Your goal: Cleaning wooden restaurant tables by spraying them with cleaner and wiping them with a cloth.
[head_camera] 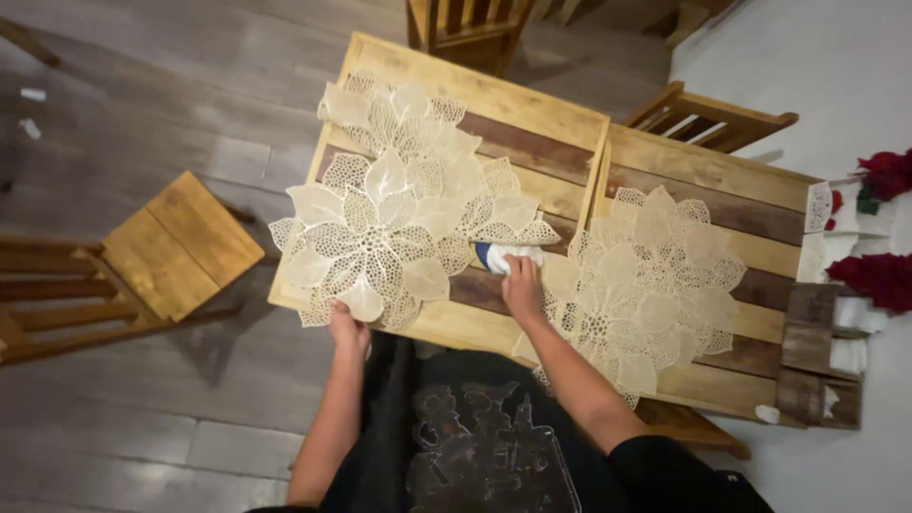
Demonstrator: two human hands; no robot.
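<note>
Warm, dim indoor light fell from above; the floor [142, 85] showed soft glare, edges bent outward, detail slightly soft.

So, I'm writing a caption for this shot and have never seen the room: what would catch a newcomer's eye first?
Most striking are the pale, lacy flower-shaped placemats spread over the left half of the wooden slat table, with a second cluster on the right half. Between them the right hand presses a white and blue cloth on the wood, while the left hand touches the near edge of the left mats. Wooden chairs ring the table.
</note>
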